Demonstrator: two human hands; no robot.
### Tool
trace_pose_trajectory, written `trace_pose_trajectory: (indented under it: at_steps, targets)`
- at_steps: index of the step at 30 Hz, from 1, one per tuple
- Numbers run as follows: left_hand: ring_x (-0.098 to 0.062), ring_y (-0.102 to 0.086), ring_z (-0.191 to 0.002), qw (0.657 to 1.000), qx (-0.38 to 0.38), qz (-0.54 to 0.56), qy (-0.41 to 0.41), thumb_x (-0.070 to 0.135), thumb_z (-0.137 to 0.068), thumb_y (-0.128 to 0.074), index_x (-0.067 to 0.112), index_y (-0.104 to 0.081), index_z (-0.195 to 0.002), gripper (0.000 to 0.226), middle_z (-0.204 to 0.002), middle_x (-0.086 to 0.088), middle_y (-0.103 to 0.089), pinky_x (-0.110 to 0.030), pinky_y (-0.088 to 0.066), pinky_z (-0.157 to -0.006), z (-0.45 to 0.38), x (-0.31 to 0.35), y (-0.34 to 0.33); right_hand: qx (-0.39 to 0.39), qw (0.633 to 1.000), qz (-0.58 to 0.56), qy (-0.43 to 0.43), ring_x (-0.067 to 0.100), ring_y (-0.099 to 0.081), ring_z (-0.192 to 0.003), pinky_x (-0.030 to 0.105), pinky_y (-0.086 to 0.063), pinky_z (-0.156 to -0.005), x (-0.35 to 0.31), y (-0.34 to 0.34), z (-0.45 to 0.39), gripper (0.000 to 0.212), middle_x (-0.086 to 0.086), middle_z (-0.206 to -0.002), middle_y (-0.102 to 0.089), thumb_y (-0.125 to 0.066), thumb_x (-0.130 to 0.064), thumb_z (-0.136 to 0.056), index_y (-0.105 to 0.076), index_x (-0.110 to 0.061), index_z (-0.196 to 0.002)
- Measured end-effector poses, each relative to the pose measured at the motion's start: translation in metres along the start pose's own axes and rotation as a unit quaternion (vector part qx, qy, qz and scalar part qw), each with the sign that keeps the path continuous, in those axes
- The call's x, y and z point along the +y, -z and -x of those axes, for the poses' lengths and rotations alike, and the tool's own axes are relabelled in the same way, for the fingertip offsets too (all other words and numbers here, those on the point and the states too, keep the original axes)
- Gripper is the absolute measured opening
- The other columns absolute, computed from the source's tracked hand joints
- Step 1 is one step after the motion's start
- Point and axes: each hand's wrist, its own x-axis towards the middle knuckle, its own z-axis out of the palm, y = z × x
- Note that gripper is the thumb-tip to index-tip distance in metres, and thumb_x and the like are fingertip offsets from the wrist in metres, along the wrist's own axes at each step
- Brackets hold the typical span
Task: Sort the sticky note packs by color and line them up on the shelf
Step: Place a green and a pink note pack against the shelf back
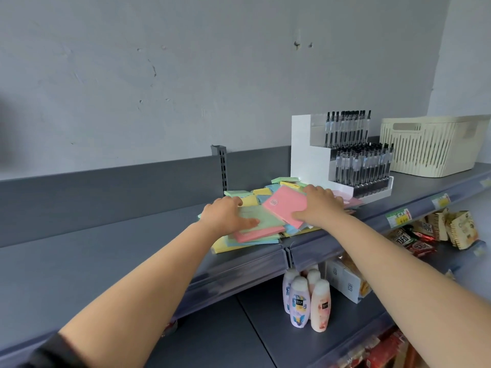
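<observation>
Two hands on pile (255,232) left of pen display (345,160) | left hand (225,217) flat on green pack (261,219) | right hand (317,208) fingers gripping pink pack (285,205)

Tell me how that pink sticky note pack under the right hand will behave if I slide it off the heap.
The pink pack looks flat and stiff, so it should hold shape. Its glossy wrap probably slides easily. It rests tilted on the loose pile, so neighbours may shift.

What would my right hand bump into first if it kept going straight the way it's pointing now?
Most likely the white pen display. The right hand, gripping a pink pack, points up the shelf toward it, with only loose packs between. Depth is hard to judge.
</observation>
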Motion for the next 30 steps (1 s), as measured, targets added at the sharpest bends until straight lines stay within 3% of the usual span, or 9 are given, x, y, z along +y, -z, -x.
trace_pose_trajectory:
  at_steps: [3, 6, 11, 13, 16, 22, 25, 30]
  targets:
    - [-0.019, -0.05, -0.116, 0.989, 0.018, 0.148, 0.018, 0.041, -0.074, -0.075, 0.014, -0.046, -0.132, 0.069, -0.134, -0.002, -0.047, -0.027, -0.042, -0.091, 0.001, -0.001, 0.002, 0.03, 0.992, -0.125, 0.007, 0.03, -0.049, -0.112, 0.037, -0.044, -0.089, 0.002, -0.001, -0.005, 0.046, 0.013, -0.124, -0.048, -0.059, -0.021, -0.084, -0.046, -0.006, -0.125]
    - [-0.017, -0.054, -0.099, 0.96, 0.047, 0.273, 0.051, 0.023, -0.07, -0.08, 0.015, -0.055, -0.123, 0.059, -0.123, -0.002, -0.054, -0.025, -0.045, -0.076, 0.004, -0.01, 0.007, 0.07, 0.969, -0.23, 0.048, 0.025, -0.053, -0.102, 0.028, -0.037, -0.074, -0.003, 0.003, -0.006, 0.027, 0.006, -0.112, -0.057, -0.051, -0.011, -0.09, -0.056, -0.004, -0.116]
    - [-0.018, -0.058, -0.082, 0.882, 0.129, 0.443, 0.098, -0.001, -0.072, -0.075, 0.012, -0.063, -0.101, 0.034, -0.098, -0.004, -0.06, -0.02, -0.048, -0.063, 0.019, -0.033, 0.02, 0.101, 0.923, -0.359, 0.093, 0.02, -0.052, -0.092, 0.026, -0.037, -0.06, -0.028, 0.007, -0.003, 0.026, 0.0, -0.097, -0.055, -0.044, 0.0, -0.086, -0.059, -0.009, -0.106]
    - [-0.017, -0.057, -0.08, 0.859, 0.155, 0.477, 0.106, -0.003, -0.073, -0.072, 0.015, -0.062, -0.093, 0.028, -0.096, -0.002, -0.06, -0.02, -0.046, -0.061, 0.029, -0.046, 0.028, 0.095, 0.904, -0.398, 0.124, 0.019, -0.053, -0.089, 0.022, -0.038, -0.062, -0.042, 0.008, -0.001, 0.026, 0.0, -0.094, -0.057, -0.045, 0.001, -0.084, -0.06, -0.012, -0.101]
    - [-0.016, -0.056, -0.08, 0.853, 0.188, 0.473, 0.118, 0.001, -0.075, -0.072, 0.017, -0.063, -0.092, 0.025, -0.096, 0.0, -0.06, -0.02, -0.042, -0.06, 0.048, -0.072, 0.042, 0.081, 0.885, -0.427, 0.164, 0.017, -0.055, -0.086, 0.025, -0.041, -0.064, -0.073, 0.012, 0.004, 0.027, 0.0, -0.093, -0.06, -0.046, 0.002, -0.083, -0.061, -0.014, -0.097]
    - [-0.015, -0.056, -0.078, 0.856, 0.241, 0.437, 0.133, 0.003, -0.076, -0.072, 0.025, -0.064, -0.085, 0.025, -0.092, 0.002, -0.06, -0.021, -0.043, -0.062, 0.097, -0.136, 0.074, 0.045, 0.897, -0.365, 0.244, 0.015, -0.054, -0.095, 0.025, -0.037, -0.074, -0.144, 0.007, 0.021, 0.025, -0.003, -0.1, -0.061, -0.049, -0.002, -0.087, -0.061, -0.013, -0.105]
    - [-0.016, -0.058, -0.079, 0.863, 0.256, 0.415, 0.132, 0.003, -0.076, -0.072, 0.028, -0.064, -0.082, 0.027, -0.088, 0.003, -0.061, -0.028, -0.049, -0.073, 0.122, -0.169, 0.092, 0.02, 0.89, -0.367, 0.268, 0.016, -0.057, -0.095, 0.031, -0.046, -0.076, -0.182, 0.002, 0.031, 0.023, -0.005, -0.098, -0.06, -0.049, -0.004, -0.087, -0.061, -0.015, -0.103]
    - [-0.011, -0.057, -0.074, 0.87, 0.28, 0.385, 0.131, 0.0, -0.076, -0.071, 0.025, -0.064, -0.083, 0.027, -0.084, 0.008, -0.06, -0.024, -0.05, -0.073, 0.164, -0.229, 0.119, -0.011, 0.876, -0.366, 0.313, 0.013, -0.054, -0.093, 0.022, -0.035, -0.074, -0.254, -0.011, 0.052, 0.022, -0.004, -0.099, -0.061, -0.05, -0.004, -0.088, -0.062, -0.013, -0.103]
